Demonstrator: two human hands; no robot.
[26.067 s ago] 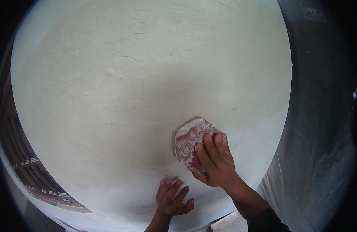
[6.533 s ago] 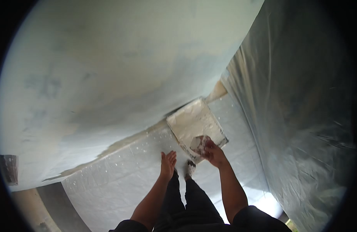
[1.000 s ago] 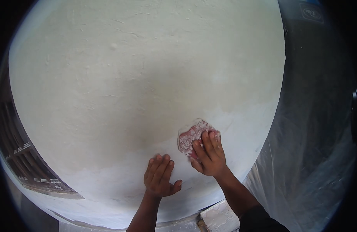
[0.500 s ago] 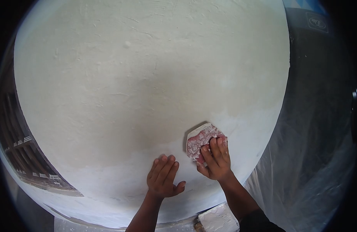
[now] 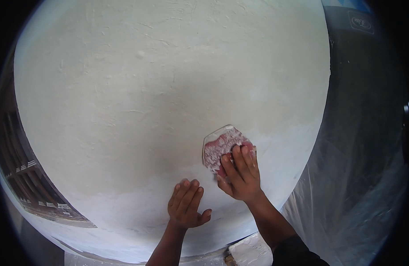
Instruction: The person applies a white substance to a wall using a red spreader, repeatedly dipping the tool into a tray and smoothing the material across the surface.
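Note:
My right hand point(image 5: 242, 173) grips the near edge of a flat red spreader point(image 5: 222, 148), with fingers over its top and thumb at the side. White paste is smeared thickly over the spreader, whose far edge lies at the broad pale surface point(image 5: 124, 88). Below and to the left, my left hand point(image 5: 186, 206) rests flat on that surface, fingers stretched forward and thumb out, holding nothing. Around both hands the surface looks whiter; farther up it is beige, with small ridges and bumps. The spreader's underside is hidden.
At the bottom, close to my right forearm, sits a white paste-covered block or board point(image 5: 251, 250). Clear plastic sheeting point(image 5: 319, 199) hangs along the right side. A dark slatted opening point(image 5: 33, 177) borders the surface at the left.
My right hand and the spreader have moved up and slightly left across the surface. My left hand has stayed in nearly the same place.

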